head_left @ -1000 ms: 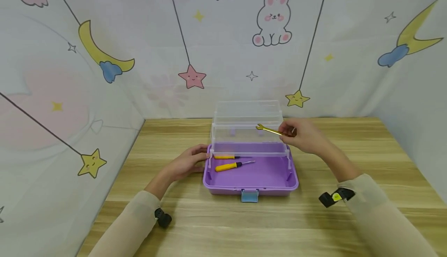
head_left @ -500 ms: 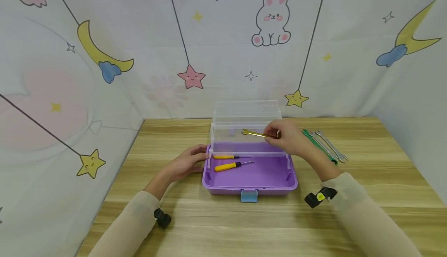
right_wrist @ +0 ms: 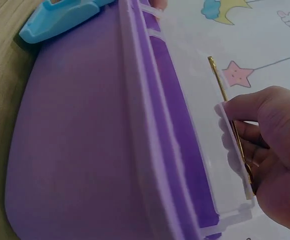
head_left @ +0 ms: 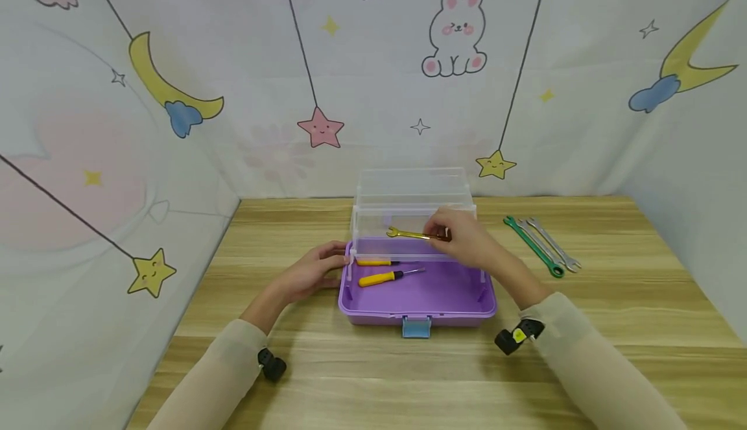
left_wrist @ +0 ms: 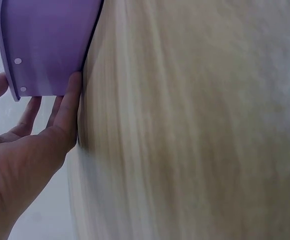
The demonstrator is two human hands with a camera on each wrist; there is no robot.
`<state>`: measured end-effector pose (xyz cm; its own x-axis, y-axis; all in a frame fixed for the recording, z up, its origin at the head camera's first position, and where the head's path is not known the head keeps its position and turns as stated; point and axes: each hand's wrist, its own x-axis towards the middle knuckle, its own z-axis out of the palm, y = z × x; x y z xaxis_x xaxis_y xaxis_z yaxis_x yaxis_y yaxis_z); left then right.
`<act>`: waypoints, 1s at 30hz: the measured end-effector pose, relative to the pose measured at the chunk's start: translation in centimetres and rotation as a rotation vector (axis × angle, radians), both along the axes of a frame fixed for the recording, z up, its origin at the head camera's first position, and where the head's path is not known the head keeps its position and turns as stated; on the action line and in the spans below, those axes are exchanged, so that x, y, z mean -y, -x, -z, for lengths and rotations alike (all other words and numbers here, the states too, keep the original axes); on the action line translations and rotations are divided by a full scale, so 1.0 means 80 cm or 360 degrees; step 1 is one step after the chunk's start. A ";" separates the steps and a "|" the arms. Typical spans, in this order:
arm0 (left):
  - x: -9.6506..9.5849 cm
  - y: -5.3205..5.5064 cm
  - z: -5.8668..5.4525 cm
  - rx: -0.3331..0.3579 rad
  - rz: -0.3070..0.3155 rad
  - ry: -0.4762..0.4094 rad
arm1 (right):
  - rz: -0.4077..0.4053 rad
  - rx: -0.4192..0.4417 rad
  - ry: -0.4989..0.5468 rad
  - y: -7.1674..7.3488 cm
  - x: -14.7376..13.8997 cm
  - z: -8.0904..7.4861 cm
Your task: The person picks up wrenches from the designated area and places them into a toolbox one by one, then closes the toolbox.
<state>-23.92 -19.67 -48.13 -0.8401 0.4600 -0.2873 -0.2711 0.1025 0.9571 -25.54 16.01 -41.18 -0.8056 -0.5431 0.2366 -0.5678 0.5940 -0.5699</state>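
Note:
My right hand (head_left: 461, 234) pinches a gold wrench (head_left: 411, 235) near one end, its open-end jaw pointing left. It overlaps the clear raised tray (head_left: 373, 222) of a purple toolbox (head_left: 370, 320). In the right wrist view the gold wrench (right_wrist: 217, 77) lies alongside a scalloped clear edge (right_wrist: 228, 140) close to the fingers. At the toolbox's left side, my left hand (head_left: 312, 273) holds it, thumb at the rim and fingertips low on the purple wall (left_wrist: 50, 45). Inside the box lie two screwdrivers with yellow handles, one in front (head_left: 378, 279) and one behind (head_left: 373, 262), partly covered by the tray.
Right of the toolbox, a green wrench (head_left: 532, 245) and two silver wrenches (head_left: 554, 245) lie side by side on the wooden table (head_left: 350, 384). The blue latch (head_left: 416, 327) hangs down in front. A printed cloth (head_left: 373, 86) stands behind and at both sides.
The right hand has carried the gold wrench left and slightly lower, over the toolbox. Its arm has uncovered the wrenches on the right. The left hand stays in place.

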 end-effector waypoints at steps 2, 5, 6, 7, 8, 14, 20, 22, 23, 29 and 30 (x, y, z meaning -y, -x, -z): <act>-0.001 0.000 0.000 -0.0006 0.0001 -0.0001 | -0.0010 -0.0005 0.0003 0.000 0.002 0.003; -0.002 -0.001 -0.001 -0.0005 0.0003 -0.0009 | -0.0021 -0.0015 0.0000 0.000 0.004 0.009; -0.002 -0.001 -0.001 -0.0007 0.0007 -0.0012 | -0.0022 -0.0016 -0.0002 0.000 0.004 0.010; -0.002 -0.001 -0.002 -0.0007 0.0010 -0.0016 | -0.0023 -0.0016 -0.0005 0.000 0.005 0.011; -0.002 -0.001 -0.002 -0.0007 0.0013 -0.0022 | -0.0024 -0.0015 -0.0008 0.000 0.005 0.012; 0.000 -0.003 -0.002 -0.0008 0.0012 -0.0032 | -0.0020 0.0001 0.0003 0.000 0.007 0.014; -0.001 -0.002 -0.001 -0.0008 0.0013 -0.0025 | -0.0021 0.0020 0.0024 0.000 0.006 0.016; -0.001 -0.002 0.001 -0.0009 0.0012 -0.0024 | -0.0020 0.0030 0.0031 0.000 0.006 0.016; -0.001 -0.002 0.001 -0.0008 0.0011 -0.0025 | -0.0020 0.0036 0.0035 0.000 0.006 0.016; -0.001 -0.002 0.001 0.0001 -0.0003 -0.0026 | -0.0036 0.0060 0.0059 0.001 0.005 0.017; -0.001 -0.002 0.000 0.0000 -0.0002 -0.0025 | -0.0037 0.0065 0.0064 0.001 0.005 0.017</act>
